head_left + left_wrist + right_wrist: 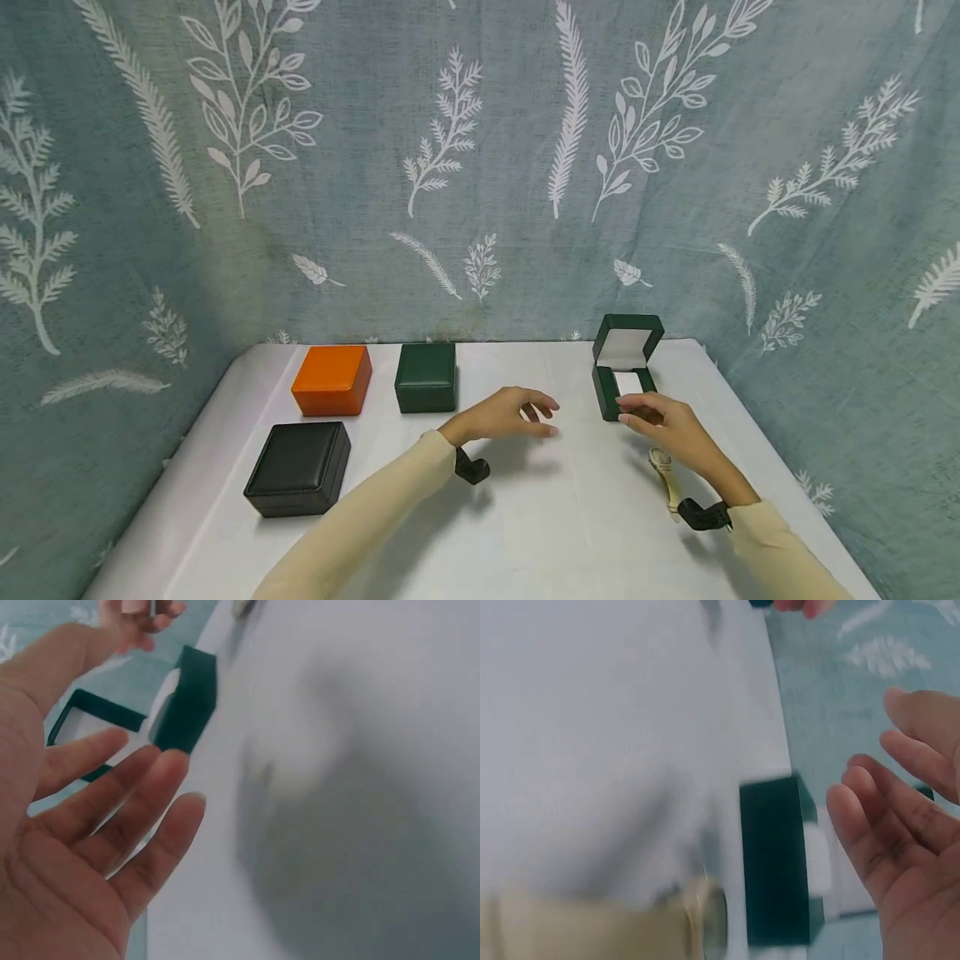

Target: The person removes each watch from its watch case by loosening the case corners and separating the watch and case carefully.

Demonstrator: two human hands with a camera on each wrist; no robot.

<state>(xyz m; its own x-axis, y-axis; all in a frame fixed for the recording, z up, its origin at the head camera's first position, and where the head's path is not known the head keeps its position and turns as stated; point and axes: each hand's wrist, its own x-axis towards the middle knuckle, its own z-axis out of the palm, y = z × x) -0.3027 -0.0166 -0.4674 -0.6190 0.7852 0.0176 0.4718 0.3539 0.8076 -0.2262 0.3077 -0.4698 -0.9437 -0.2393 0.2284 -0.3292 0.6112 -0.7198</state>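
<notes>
An open green watch box (613, 393) stands at the far right of the white table, its lid raised to show a white lining and a white cushion (628, 382) inside. My right hand (667, 423) hovers at the box's front, fingers loosely bent and holding nothing; the right wrist view shows a gap between the fingertips and the box. Below this hand a gold-coloured wristwatch (665, 477) lies on the table, its dial towards the box. Left of the box, my left hand (510, 414) hangs over the table with relaxed fingers and nothing in them.
On the left of the table (570, 533) sit three closed boxes: an orange box (332, 381), a dark green box (425, 377) and a larger black box (298, 469). A leaf-patterned blue-grey curtain (517, 250) rises behind the table and along its sides.
</notes>
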